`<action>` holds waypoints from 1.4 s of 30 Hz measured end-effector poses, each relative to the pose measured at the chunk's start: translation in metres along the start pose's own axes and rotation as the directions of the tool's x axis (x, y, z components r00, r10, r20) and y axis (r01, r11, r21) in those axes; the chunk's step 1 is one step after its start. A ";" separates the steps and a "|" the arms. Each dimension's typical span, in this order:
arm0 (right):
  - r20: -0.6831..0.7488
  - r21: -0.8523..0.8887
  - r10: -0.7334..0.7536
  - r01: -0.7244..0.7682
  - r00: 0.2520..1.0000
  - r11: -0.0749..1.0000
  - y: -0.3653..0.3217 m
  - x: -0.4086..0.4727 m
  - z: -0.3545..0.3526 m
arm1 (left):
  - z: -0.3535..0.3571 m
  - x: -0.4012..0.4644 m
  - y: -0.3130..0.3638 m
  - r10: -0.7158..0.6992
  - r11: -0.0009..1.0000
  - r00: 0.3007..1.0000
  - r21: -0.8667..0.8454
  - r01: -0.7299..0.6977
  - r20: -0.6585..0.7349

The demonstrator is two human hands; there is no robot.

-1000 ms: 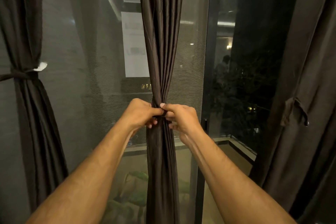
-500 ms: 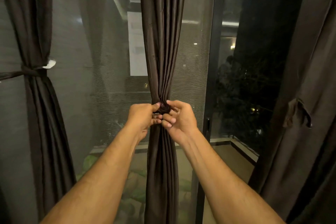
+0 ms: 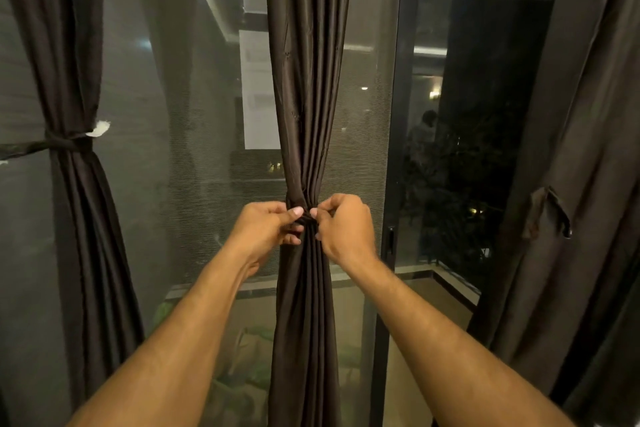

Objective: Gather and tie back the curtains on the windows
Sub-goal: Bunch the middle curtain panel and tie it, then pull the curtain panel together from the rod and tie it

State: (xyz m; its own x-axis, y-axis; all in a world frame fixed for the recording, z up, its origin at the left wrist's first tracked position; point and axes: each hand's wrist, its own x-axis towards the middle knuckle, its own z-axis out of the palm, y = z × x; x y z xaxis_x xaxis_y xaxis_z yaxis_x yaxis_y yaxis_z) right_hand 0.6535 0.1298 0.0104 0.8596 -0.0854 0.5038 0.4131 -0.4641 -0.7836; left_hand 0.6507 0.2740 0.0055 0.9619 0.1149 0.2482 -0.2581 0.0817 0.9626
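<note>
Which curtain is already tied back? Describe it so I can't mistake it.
Start at the big window. The tied curtain hangs at its far left edge. Unlike the middle curtain that both hands are working on, a band already cinches its waist.

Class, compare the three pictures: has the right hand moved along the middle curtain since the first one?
No. The right hand stays at the cinched waist of the middle curtain, level with the door handle; only the camera shifts.
</note>
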 end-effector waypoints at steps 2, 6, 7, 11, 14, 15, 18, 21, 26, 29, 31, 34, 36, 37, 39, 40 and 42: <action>-0.046 -0.126 -0.084 0.078 0.995 0.989 0.005 -0.004 -0.002 | -0.005 -0.004 0.003 -0.011 1.000 0.997 -0.008 0.012 0.080; -0.096 -0.181 -0.182 0.163 0.979 0.970 0.011 -0.012 -0.001 | -0.009 -0.007 0.007 -0.005 0.997 1.000 0.073 0.003 0.019; -0.111 -0.153 -0.183 0.165 0.977 0.974 0.011 -0.013 0.000 | -0.010 -0.007 0.007 -0.009 0.997 1.000 0.071 0.009 0.001; -0.204 0.104 -0.050 0.072 0.978 0.992 0.013 -0.012 -0.003 | -0.016 -0.003 0.007 -0.048 0.998 0.998 0.036 0.050 -0.044; -0.211 0.197 0.015 0.028 0.977 0.980 0.011 -0.012 -0.003 | -0.017 0.001 0.004 -0.048 0.998 0.993 0.033 0.052 -0.108; -0.210 0.217 0.030 0.017 0.977 0.976 0.010 -0.013 -0.002 | -0.015 0.002 0.003 -0.045 0.998 0.991 0.028 0.049 -0.124; -0.197 0.258 0.068 -0.015 0.978 0.966 0.013 -0.014 -0.002 | -0.009 0.003 -0.004 -0.028 1.000 0.985 -0.015 0.026 -0.171; -0.170 0.294 0.059 -0.007 0.984 0.956 0.017 -0.012 -0.007 | 0.008 0.003 -0.014 0.037 0.998 0.958 -0.031 -0.048 -0.283; -0.100 0.195 -0.085 0.103 0.991 0.975 0.041 -0.007 -0.027 | 0.058 -0.018 -0.050 0.485 0.873 0.746 0.301 -0.384 -0.456; -0.035 0.135 -0.117 0.121 0.993 0.983 0.067 -0.002 -0.045 | 0.091 -0.031 -0.077 0.738 0.672 0.596 0.427 -0.604 -0.317; -0.016 0.069 -0.129 0.130 0.991 0.989 0.092 0.002 -0.065 | 0.119 -0.027 -0.091 0.773 0.609 0.609 0.475 -0.636 -0.176; -0.030 -0.005 -0.139 0.139 0.990 0.990 0.135 0.013 -0.105 | 0.167 -0.013 -0.104 0.719 0.616 0.694 0.497 -0.611 -0.038; -0.071 -0.046 -0.140 0.137 0.988 0.990 0.167 0.026 -0.142 | 0.209 0.001 -0.108 0.678 0.658 0.735 0.439 -0.612 0.008; -0.094 -0.069 -0.146 0.140 0.985 0.988 0.184 0.034 -0.166 | 0.234 0.010 -0.108 0.665 0.668 0.746 0.414 -0.618 0.040; -0.140 -0.112 -0.169 0.154 0.976 0.982 0.214 0.055 -0.216 | 0.286 0.033 -0.105 0.651 0.672 0.753 0.386 -0.633 0.102; -0.165 -0.136 -0.179 0.157 0.970 0.978 0.229 0.068 -0.246 | 0.317 0.047 -0.101 0.656 0.662 0.744 0.378 -0.647 0.125; -0.218 -0.192 -0.204 0.163 0.954 0.968 0.253 0.097 -0.305 | 0.379 0.073 -0.090 0.670 0.641 0.723 0.358 -0.679 0.171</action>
State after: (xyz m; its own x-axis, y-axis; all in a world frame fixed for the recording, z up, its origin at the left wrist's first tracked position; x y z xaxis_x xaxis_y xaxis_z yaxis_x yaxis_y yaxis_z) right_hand 0.7492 -0.2648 -0.0278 0.6707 -0.1792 0.7197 0.4818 -0.6325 -0.6064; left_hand 0.7784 -0.0997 -0.0217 0.5379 -0.0312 0.8424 -0.7858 -0.3805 0.4876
